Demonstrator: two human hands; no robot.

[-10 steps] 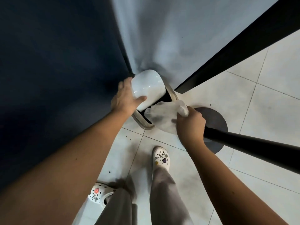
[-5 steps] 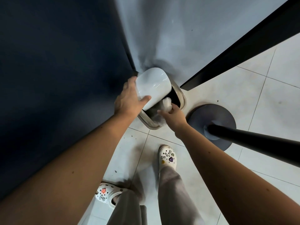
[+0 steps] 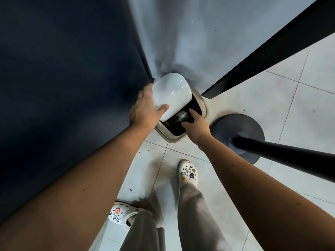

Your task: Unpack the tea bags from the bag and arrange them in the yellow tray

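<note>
My left hand is clamped on the white bin lid, tipping it up; if that grip slips, the lid could drop onto my right hand, which hangs over the bin mouth, fingers apart, holding nothing. Something crumpled lies inside; no tea bags or tray in sight.

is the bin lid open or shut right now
Open. The left hand holds the white lid tipped up, exposing the bin's dark inside, where the right hand reaches over crumpled plastic.
</note>
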